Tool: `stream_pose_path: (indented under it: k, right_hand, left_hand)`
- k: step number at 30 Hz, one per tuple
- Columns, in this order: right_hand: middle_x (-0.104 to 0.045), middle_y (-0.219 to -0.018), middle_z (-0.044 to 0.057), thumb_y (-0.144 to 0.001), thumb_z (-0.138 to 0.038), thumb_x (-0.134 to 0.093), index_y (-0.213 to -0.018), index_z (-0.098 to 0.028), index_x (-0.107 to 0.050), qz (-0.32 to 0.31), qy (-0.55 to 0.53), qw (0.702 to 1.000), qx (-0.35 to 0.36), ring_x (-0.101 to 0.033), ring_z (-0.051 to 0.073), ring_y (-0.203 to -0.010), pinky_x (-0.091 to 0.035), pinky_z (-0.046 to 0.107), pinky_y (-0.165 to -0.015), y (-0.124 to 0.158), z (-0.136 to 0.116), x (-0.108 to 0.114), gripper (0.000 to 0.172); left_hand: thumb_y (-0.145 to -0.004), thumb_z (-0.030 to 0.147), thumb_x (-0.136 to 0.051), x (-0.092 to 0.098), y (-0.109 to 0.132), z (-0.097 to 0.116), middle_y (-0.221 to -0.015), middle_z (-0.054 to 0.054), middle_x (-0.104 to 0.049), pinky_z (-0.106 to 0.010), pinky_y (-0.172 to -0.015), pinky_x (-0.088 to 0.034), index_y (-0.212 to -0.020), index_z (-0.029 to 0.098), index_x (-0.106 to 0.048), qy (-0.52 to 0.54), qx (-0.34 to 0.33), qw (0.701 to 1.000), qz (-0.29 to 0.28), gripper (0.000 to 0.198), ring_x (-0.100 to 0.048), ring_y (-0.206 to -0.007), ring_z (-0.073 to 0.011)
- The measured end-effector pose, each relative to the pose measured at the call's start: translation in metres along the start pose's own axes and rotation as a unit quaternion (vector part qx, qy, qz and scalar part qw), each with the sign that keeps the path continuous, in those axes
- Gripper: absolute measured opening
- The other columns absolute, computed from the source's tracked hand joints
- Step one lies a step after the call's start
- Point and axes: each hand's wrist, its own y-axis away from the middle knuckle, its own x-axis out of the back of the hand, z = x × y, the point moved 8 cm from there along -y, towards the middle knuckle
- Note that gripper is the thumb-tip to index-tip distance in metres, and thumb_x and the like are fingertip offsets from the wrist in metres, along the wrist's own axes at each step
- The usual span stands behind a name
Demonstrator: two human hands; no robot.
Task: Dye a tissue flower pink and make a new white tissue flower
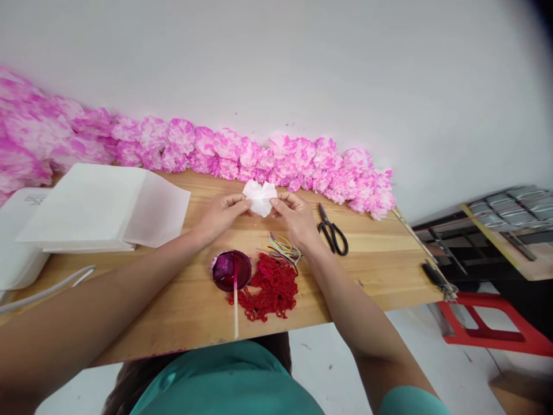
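A small white paper piece (260, 199), notched at its top edge, is held up above the wooden table (173, 311). My left hand (227, 212) pinches its left side between thumb and fingers. On its right side, my right hand (294, 214) grips it the same way. Nearer to me stands a round dish of purple-red dye (224, 271) with a stick (235, 305) lying across it. Red yarn (274, 288) is heaped beside the dish, with thin coloured strings (283, 249) just behind it. Black scissors (332, 230) rest right of my right hand.
Pink and white paper flowers (227, 144) line the wall along the table's back. A stack of white paper sheets (95, 202) lies at the left, near a white cable (52, 291). Another black-handled tool (436, 279) sits at the right edge, above a red stool (496, 328).
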Motion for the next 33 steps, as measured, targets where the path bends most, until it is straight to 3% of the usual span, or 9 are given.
stream_pose_path:
  k: [5, 9, 12, 15, 21, 27, 33]
  right_hand:
    - [-0.065, -0.074, -0.001, -0.073, -0.058, -0.075, -0.080, -0.022, -0.068, -0.001, -0.033, 0.998, -0.045, -0.057, 0.011, -0.064, -0.050, 0.026, -0.063, 0.001, 0.007, 0.002, 0.038]
    - [-0.063, -0.071, 0.001, -0.085, -0.069, -0.056, -0.071, -0.020, -0.064, -0.015, 0.082, 0.997, -0.005, -0.057, 0.013, -0.065, -0.048, 0.028, -0.065, 0.005, -0.004, -0.001, 0.051]
    - [-0.060, -0.067, -0.001, -0.084, -0.057, -0.062, -0.068, -0.020, -0.061, -0.007, 0.202, 0.977, 0.071, -0.054, 0.013, -0.065, -0.043, 0.028, -0.065, 0.012, -0.022, -0.007, 0.040]
    - [-0.063, -0.072, -0.001, -0.083, -0.044, -0.065, -0.074, -0.020, -0.063, -0.014, 0.237, 0.966, 0.101, -0.055, 0.014, -0.068, -0.043, 0.027, -0.068, 0.018, -0.030, -0.016, 0.025]
    - [-0.067, -0.075, 0.000, -0.085, -0.040, -0.063, -0.077, -0.021, -0.066, -0.039, 0.205, 0.973, 0.102, -0.057, 0.014, -0.069, -0.044, 0.027, -0.067, 0.018, -0.026, -0.021, 0.021]
    - [-0.067, -0.075, -0.001, -0.079, -0.048, -0.072, -0.082, -0.022, -0.069, 0.001, 0.121, 0.991, 0.055, -0.056, 0.013, -0.067, -0.046, 0.027, -0.066, 0.004, -0.011, -0.001, 0.026]
    - [-0.062, -0.072, -0.002, -0.079, -0.057, -0.071, -0.079, -0.021, -0.068, -0.018, 0.007, 1.000, -0.013, -0.056, 0.011, -0.065, -0.049, 0.026, -0.062, 0.002, 0.000, 0.000, 0.036]
  left_hand:
    - [-0.081, 0.045, -0.064, 0.000, 0.000, -0.004, -0.072, -0.004, -0.074, -0.028, -0.076, -0.050, -0.067, 0.017, -0.070, 0.051, -0.001, 0.999, 0.004, 0.031, -0.065, -0.074, -0.0176]
    - [-0.083, 0.046, -0.063, 0.001, -0.001, -0.005, -0.072, -0.005, -0.074, -0.026, -0.074, -0.048, -0.068, 0.017, -0.070, 0.073, -0.004, 0.997, 0.004, 0.033, -0.064, -0.073, -0.0162]
    - [-0.084, 0.048, -0.063, -0.002, 0.001, -0.001, -0.073, -0.004, -0.073, -0.027, -0.074, -0.048, -0.071, 0.017, -0.070, 0.048, -0.010, 0.999, -0.008, 0.034, -0.063, -0.074, -0.0170]
    - [-0.089, 0.052, -0.057, -0.005, 0.004, 0.006, -0.079, -0.005, -0.074, -0.028, -0.078, -0.049, -0.076, 0.016, -0.071, -0.003, -0.023, 1.000, -0.017, 0.040, -0.065, -0.079, -0.0188]
    - [-0.090, 0.052, -0.054, -0.013, 0.006, 0.005, -0.081, -0.006, -0.075, -0.029, -0.073, -0.047, -0.079, 0.015, -0.071, -0.089, -0.026, 0.995, -0.033, 0.042, -0.066, -0.078, -0.0205]
    - [-0.082, 0.049, -0.060, -0.002, 0.001, -0.002, -0.075, -0.003, -0.072, -0.029, -0.073, -0.048, -0.071, 0.017, -0.068, -0.037, -0.001, 0.999, 0.003, 0.035, -0.064, -0.076, -0.0192]
    - [-0.081, 0.050, -0.064, 0.001, 0.001, -0.001, -0.074, -0.004, -0.072, -0.029, -0.076, -0.051, -0.071, 0.017, -0.068, 0.017, 0.000, 1.000, 0.014, 0.034, -0.064, -0.075, -0.0182]
